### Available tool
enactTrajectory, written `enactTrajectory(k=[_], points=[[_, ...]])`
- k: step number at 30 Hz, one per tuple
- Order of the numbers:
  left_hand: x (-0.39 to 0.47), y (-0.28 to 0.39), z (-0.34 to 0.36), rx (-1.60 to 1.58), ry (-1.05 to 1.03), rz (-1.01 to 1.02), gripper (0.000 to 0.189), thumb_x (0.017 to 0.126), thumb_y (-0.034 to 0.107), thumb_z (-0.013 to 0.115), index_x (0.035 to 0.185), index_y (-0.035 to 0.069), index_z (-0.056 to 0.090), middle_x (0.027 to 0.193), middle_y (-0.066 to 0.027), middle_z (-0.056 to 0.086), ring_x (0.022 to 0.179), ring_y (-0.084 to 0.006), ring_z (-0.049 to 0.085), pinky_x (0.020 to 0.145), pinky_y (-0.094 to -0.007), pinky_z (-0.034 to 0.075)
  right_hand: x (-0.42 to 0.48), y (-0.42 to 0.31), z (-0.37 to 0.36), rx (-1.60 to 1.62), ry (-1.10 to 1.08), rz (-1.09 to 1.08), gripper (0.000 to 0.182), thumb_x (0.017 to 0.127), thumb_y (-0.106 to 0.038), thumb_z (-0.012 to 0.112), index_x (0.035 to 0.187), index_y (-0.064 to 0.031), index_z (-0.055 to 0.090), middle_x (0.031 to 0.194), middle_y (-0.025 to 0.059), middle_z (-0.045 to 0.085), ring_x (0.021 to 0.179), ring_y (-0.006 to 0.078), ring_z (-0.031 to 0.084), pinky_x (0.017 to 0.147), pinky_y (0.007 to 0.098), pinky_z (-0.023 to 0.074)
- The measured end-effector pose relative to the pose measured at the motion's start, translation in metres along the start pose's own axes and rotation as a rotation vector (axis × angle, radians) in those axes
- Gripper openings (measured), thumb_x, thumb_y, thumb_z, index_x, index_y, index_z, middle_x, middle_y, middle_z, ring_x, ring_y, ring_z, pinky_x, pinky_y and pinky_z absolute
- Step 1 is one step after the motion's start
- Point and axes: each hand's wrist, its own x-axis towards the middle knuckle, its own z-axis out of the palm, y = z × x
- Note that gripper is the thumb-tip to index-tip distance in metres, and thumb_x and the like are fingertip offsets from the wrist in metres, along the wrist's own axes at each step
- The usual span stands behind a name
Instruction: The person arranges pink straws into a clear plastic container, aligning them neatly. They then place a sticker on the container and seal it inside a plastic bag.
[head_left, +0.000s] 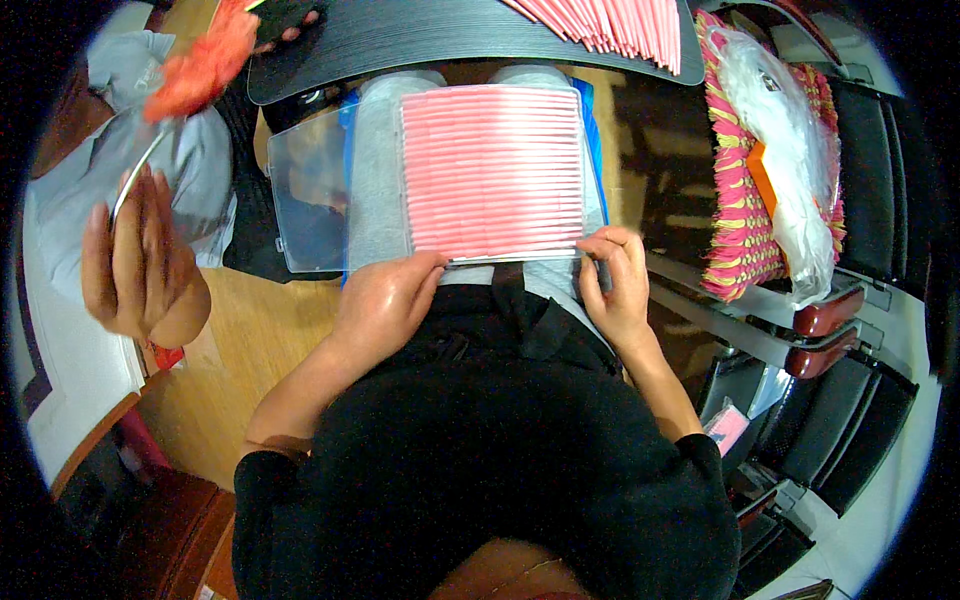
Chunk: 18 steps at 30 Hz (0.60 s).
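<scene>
An open clear plastic case (581, 172) rests on my lap, its transparent lid (307, 199) folded out to the left. Rows of slim pink sticks (487, 172) lie crosswise in it, stacked from the far edge to the near edge. At the near left corner, my left hand (394, 296) pinches the end of the nearest stick or the case's edge; which one I cannot tell. The fingertips of my right hand (615, 274) touch the near right corner, around the other end of that row. More pink sticks (615, 30) lie fanned out on the black table (450, 37) ahead.
Another person's hand (150, 262) at the left holds a thin pale curved item, with blurred orange-red fluffy material (206, 67) beyond it. A pink-and-yellow woven cushion (724, 195) with white plastic bags (799, 187) is at the right, beside black chairs (862, 180).
</scene>
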Motion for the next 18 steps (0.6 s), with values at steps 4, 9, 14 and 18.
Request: enactTrajectory(k=[4,9,14,18], points=[[-0.0001,0.0003,0.004,-0.038,0.09,0.05,0.017,0.103,0.018,0.063,0.112,0.006,0.072,0.09,-0.0219,0.074,0.083,-0.0447,0.071,0.071,-0.0546,0.054,0.0005,0.001,0.0022,0.004,0.011,0.005,0.03,0.089,0.006,0.069,0.117,-0.0042,0.068,0.117,0.018,0.062,0.11,0.0356,0.064,0.096,0.0418,0.0535],[-0.0001,-0.0015,0.0043,-0.046,0.074,0.074,0.019,0.102,0.018,0.063,0.115,0.006,0.072,0.093,-0.0221,0.074,0.085,-0.0446,0.071,0.072,-0.0544,0.055,0.0004,0.0021,0.0029,-0.001,0.029,0.014,0.03,0.09,0.007,0.067,0.118,-0.0036,0.066,0.116,0.0188,0.062,0.11,0.0357,0.064,0.096,0.042,0.0536],[0.0002,-0.0015,0.005,-0.062,0.025,0.049,0.022,0.104,0.018,0.063,0.12,0.007,0.073,0.099,-0.022,0.075,0.09,-0.0439,0.072,0.076,-0.0526,0.056,0.0013,-0.0003,0.0006,0.014,0.028,0.057,0.03,0.089,0.009,0.065,0.117,-0.0023,0.066,0.116,0.0189,0.062,0.109,0.0356,0.065,0.095,0.0418,0.0536],[0.0032,0.0029,0.001,-0.024,-0.053,0.02,0.025,0.106,0.02,0.062,0.123,0.006,0.073,0.11,-0.0225,0.076,0.099,-0.0427,0.073,0.085,-0.0485,0.059,0.0006,0.0014,0.001,0.055,0.026,0.083,0.033,0.088,0.011,0.063,0.118,-0.0022,0.065,0.115,0.0188,0.062,0.106,0.0351,0.065,0.094,0.0418,0.0536]])
